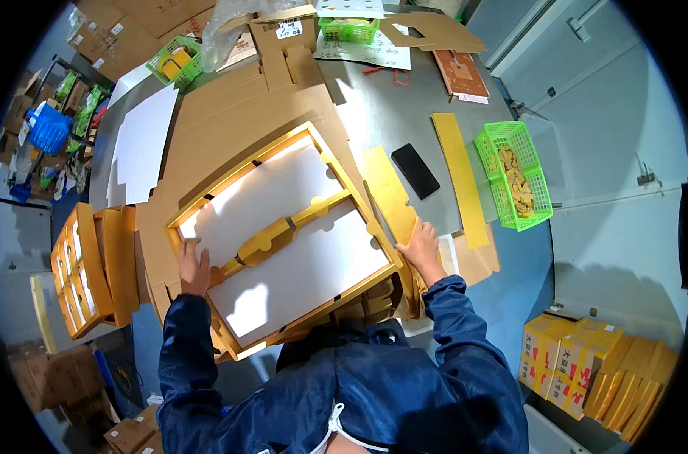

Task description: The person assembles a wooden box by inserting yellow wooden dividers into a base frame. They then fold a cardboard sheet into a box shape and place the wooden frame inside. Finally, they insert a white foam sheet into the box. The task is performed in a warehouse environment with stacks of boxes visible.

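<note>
A shallow yellow cardboard tray (238,180) lies tilted on flattened brown cardboard in front of me. White panels (321,266) line its two sections, and a yellow divider (266,244) with a wider middle runs between them. My left hand (194,266) grips the tray's left rim, its thumb on the inner side. Just off the tray's right side, my right hand (423,246) is closed on the lower end of a folded yellow cardboard piece (389,193); some of its fingers are hidden. More folded yellow cardboard shows under the tray's near edge.
Beyond my right hand lie a black phone (416,171), a long yellow strip (461,181) and a green basket (539,181) of small yellow pieces. White sheets (144,140) lie at left, near a yellow box (83,272) with white-faced compartments. Cartons (563,359) stand low right.
</note>
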Available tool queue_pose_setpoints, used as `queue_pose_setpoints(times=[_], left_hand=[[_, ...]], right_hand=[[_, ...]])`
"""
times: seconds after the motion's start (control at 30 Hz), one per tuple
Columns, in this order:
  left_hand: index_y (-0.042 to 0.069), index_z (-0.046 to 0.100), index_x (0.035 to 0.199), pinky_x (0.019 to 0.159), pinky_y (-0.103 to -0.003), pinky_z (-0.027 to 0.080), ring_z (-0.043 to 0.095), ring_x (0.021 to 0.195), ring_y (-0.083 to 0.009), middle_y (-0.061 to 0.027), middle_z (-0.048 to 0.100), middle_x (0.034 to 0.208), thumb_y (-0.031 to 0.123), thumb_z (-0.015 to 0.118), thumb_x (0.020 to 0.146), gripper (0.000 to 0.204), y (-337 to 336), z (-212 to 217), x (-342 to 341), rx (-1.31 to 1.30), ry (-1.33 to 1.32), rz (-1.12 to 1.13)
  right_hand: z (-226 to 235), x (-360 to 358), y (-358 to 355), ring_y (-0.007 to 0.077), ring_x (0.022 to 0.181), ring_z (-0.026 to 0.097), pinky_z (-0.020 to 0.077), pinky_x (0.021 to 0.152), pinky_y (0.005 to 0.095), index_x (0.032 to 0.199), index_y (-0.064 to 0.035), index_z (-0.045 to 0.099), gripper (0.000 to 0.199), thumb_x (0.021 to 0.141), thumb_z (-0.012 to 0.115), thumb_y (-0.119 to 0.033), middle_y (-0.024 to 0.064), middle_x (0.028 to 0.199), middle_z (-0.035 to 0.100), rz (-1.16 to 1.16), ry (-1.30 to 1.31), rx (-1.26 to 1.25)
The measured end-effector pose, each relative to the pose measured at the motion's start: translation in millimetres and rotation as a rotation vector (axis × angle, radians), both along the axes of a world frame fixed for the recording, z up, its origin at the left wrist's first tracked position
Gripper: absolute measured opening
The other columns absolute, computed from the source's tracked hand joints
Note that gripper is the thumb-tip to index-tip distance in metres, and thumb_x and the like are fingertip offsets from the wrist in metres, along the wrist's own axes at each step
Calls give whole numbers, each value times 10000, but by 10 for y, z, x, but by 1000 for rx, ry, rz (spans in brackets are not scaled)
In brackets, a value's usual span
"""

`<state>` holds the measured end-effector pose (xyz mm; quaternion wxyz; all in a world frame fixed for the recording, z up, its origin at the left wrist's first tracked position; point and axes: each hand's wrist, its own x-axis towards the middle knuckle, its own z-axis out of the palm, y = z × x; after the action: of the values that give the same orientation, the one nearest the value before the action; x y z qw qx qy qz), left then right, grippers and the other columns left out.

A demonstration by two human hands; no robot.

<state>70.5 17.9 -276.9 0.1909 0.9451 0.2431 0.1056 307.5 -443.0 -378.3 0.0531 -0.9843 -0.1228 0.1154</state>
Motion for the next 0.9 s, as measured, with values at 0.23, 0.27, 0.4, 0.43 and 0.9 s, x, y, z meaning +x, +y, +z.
queue_pose_setpoints(times=[0.23,0.27,0.4,0.43,0.9], left_hand=[[-4,516,1094,915,-389,409,511,1041,-362,-198,527,1076,60,524,849,253,-2,175,-579,-151,10,19],[-1,519,1090,915,-389,409,513,1038,-359,-197,528,1076,50,524,848,248,-39,199,-564,-146,-24,5],[6,540,1057,889,-356,432,538,1012,-308,-184,542,1074,14,547,848,210,-312,314,-447,-370,-275,-2],[4,548,1041,878,-339,440,554,991,-291,-176,559,1056,15,555,853,189,-481,344,-353,-493,-381,-18],[-17,578,972,743,-290,464,581,793,-153,-68,623,876,113,544,891,157,-2310,360,1047,-1610,-348,24]], right_hand=[[-120,125,-170,361,1058,470,422,885,461,1231,-33,414,806,597,793,-356,174,1104,487,27,8,135],[-104,131,-214,366,1060,469,420,888,460,1228,-30,417,802,597,791,-354,180,1108,489,15,-13,160],[249,180,-234,381,1079,448,387,928,446,1212,-4,418,760,620,761,-336,214,1137,487,-28,-34,302],[461,153,-206,380,1082,442,378,935,444,1212,-1,416,753,626,755,-332,218,1142,486,-29,-68,344],[1905,-1094,529,371,1160,390,313,974,446,1315,11,367,848,614,764,-256,215,1247,410,320,-418,411]])
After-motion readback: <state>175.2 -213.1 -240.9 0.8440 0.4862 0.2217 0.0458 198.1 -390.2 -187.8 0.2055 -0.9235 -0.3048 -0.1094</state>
